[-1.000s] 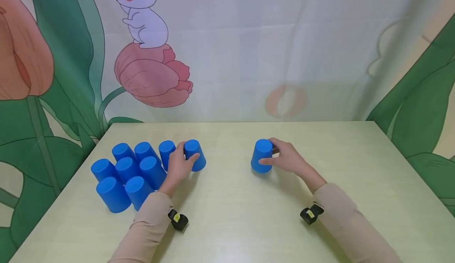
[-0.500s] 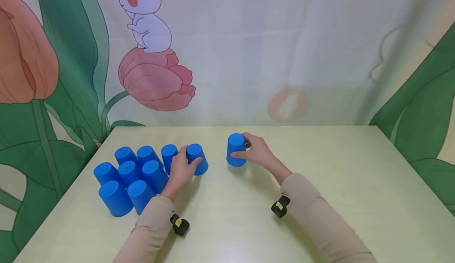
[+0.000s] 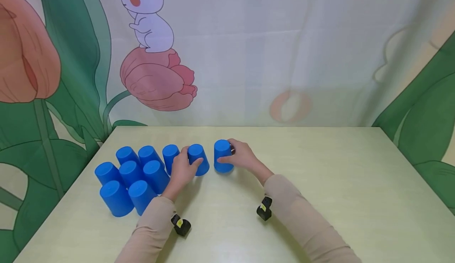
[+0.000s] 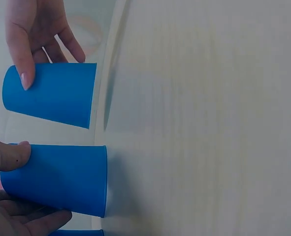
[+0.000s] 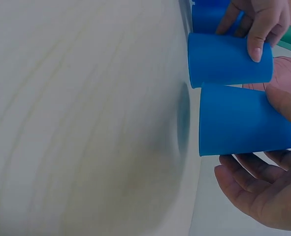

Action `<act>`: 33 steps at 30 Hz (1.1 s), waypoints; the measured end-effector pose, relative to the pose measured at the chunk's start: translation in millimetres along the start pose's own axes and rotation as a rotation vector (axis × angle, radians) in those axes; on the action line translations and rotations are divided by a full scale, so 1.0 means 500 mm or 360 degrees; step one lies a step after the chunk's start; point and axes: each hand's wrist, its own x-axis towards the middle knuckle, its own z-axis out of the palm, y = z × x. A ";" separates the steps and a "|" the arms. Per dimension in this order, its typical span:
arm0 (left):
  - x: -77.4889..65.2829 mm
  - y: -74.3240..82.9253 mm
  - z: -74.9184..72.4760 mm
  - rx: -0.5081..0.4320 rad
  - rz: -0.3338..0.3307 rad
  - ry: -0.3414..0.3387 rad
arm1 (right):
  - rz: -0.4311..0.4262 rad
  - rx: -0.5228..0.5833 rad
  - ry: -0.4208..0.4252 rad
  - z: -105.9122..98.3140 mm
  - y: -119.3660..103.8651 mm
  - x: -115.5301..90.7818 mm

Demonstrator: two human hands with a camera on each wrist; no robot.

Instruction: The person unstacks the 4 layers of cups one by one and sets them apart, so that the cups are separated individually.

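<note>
My left hand grips an upside-down blue cup at the right end of the back row, thumb on its near side. In the left wrist view that cup has its wide rim close to the table. Just to its right, my right hand holds a second blue cup, also mouth down, between thumb and fingers. The right wrist view shows this second cup with a small gap between its rim and the tabletop. Both cups stand side by side, a narrow space between them.
Several more upside-down blue cups stand grouped on the left of the pale table; my left hand and forearm partly cover some. A printed curtain hangs behind the table's back edge. Each sleeve carries a small black camera.
My right hand has carried its cup leftward, from well apart to close beside the left hand's cup. The left hand keeps its grip in place. The head view has shifted slightly.
</note>
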 end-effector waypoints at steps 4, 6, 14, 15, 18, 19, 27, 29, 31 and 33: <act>-0.002 -0.001 0.001 -0.0002 0.0003 0.0004 | -0.0006 0.0025 -0.0021 0.015 0.001 0.004; -0.003 -0.001 0.001 -0.0003 0.0002 0.0003 | -0.0006 0.0036 -0.0038 0.022 0.003 0.006; -0.001 0.003 0.001 0.0015 -0.0008 0.0017 | -0.0006 0.0104 -0.0087 0.023 0.014 0.004; -0.002 0.003 0.001 0.0018 -0.0003 0.0023 | -0.0007 0.0106 -0.0086 0.018 0.018 0.000; -0.011 0.005 -0.004 0.0023 0.0045 0.0049 | -0.0035 0.0076 -0.0053 -0.008 0.031 -0.021; -0.016 0.009 -0.007 0.0029 0.0079 0.0064 | -0.0053 0.0057 -0.0037 -0.022 0.034 -0.032; -0.057 0.051 -0.060 0.0361 0.0535 0.0313 | -0.0252 -0.0371 0.0221 -0.154 0.057 -0.127; -0.062 0.058 -0.072 0.0496 0.0626 0.0346 | -0.0282 -0.0514 0.0311 -0.184 0.068 -0.150; -0.066 0.063 -0.079 0.0651 0.0716 0.0355 | -0.0286 -0.0665 0.0393 -0.210 0.080 -0.173; -0.067 0.067 -0.079 0.0787 0.0809 0.0360 | -0.0265 -0.0808 0.0469 -0.232 0.095 -0.195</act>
